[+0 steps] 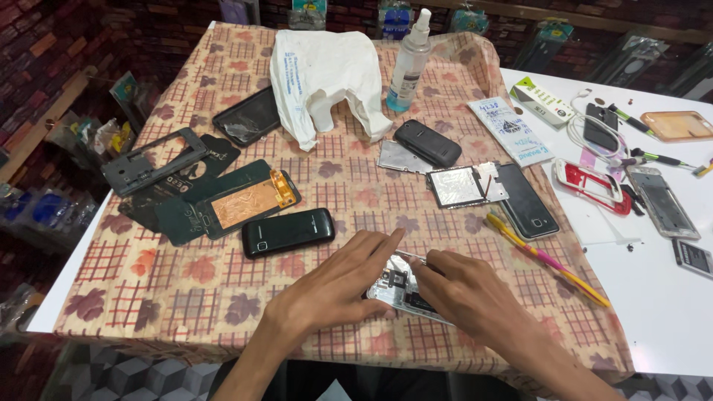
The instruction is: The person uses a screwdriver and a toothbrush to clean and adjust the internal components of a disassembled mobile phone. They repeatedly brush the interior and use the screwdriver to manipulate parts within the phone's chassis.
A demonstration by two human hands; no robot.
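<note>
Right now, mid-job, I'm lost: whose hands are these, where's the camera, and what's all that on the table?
There is one picture, taken by a camera worn on a person's head, looking down at their own two bare hands. No machine is involved. The left hand and right hand both rest on an opened phone body with its insides showing; the right hand seems to pinch a thin metal tool, though that is hard to tell. The table wears a patterned cloth. On it lie a black phone, a phone panel with an orange back, a grey frame, a white plastic bag, a spray bottle and a pink-and-yellow stick. More phone parts sit on the white surface to the right.
</note>
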